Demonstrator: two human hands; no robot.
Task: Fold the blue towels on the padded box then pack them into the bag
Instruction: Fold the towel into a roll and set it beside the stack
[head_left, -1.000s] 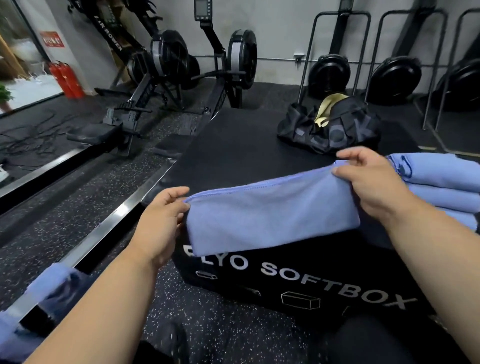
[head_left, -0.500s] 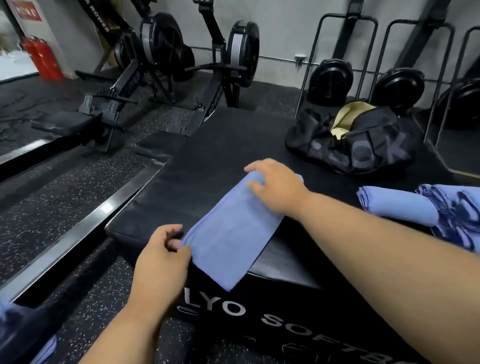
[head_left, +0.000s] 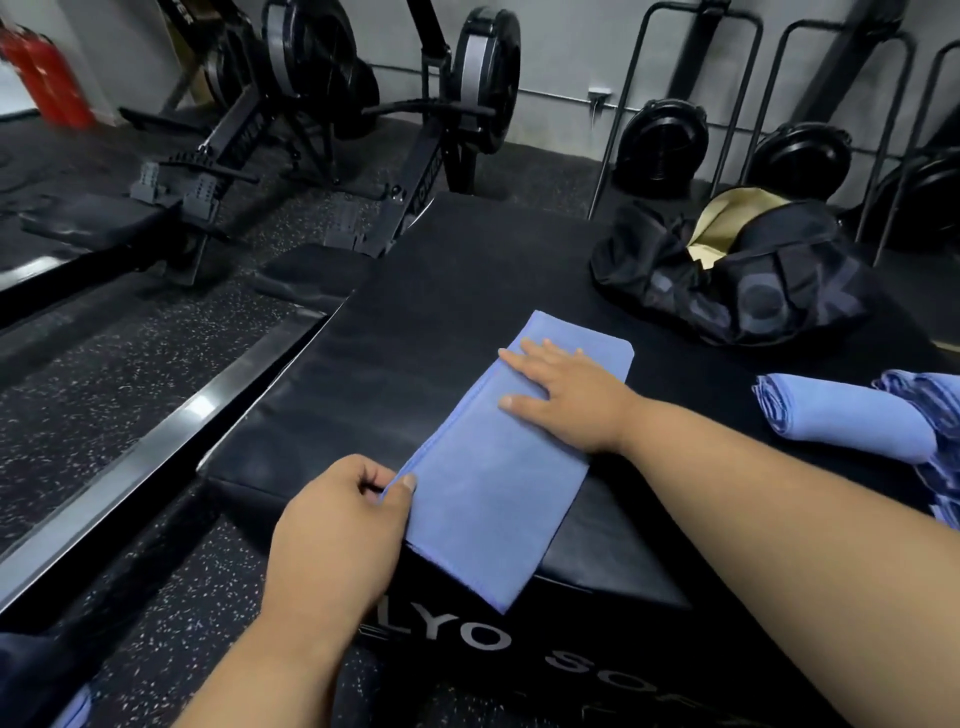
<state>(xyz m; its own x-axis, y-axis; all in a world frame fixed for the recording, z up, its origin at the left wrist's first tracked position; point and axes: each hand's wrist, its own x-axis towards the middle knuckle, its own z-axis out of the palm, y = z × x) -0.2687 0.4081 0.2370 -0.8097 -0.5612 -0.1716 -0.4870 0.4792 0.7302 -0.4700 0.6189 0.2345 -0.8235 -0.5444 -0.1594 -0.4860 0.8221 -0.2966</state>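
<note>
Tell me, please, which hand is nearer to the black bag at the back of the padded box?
Right. The right hand lies flat on the blue towel's far half, toward the black bag; the left hand pinches the towel's near-left edge.

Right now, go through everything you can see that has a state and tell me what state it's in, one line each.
Blue towel: folded flat on the padded box, near corner hanging over the front edge.
Left hand: pinches the towel's left edge.
Right hand: flat, fingers straight, pressing the towel.
Bag: open, pale lining showing, slumped on the box.
Folded towel: lying at the right.
Rumpled towels: unfolded, at the right edge.
</note>
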